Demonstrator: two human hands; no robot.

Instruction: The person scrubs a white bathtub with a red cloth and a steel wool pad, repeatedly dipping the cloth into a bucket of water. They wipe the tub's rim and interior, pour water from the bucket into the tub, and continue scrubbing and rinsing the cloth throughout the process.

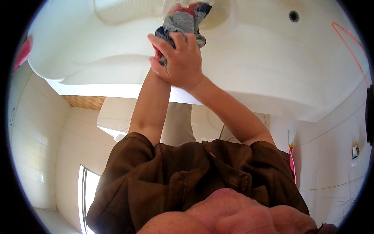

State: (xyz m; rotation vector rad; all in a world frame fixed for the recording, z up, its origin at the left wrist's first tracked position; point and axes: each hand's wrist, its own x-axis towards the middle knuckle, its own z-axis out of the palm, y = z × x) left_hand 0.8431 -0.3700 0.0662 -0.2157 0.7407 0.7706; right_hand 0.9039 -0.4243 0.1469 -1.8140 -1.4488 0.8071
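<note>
A bunched grey, navy and red cloth [181, 22] is held over the inside of a white bathtub [257, 52]. My right hand [184, 61] grips its near end from above, with the thumb to the left and the fingers spread across the fabric. The cloth covers most of my left hand [173, 9], which reaches underneath it; a little skin shows at the cloth's far edge. Just beyond the cloth, a round pale basin [233, 11] appears to hold some water.
The tub's front rim [122, 90] runs below my forearms. A dark round drain [294, 16] and a thin red cord [347, 46] are at the right. Something pink [23, 54] hangs at the far left. White tiled wall [324, 158] stands on the right.
</note>
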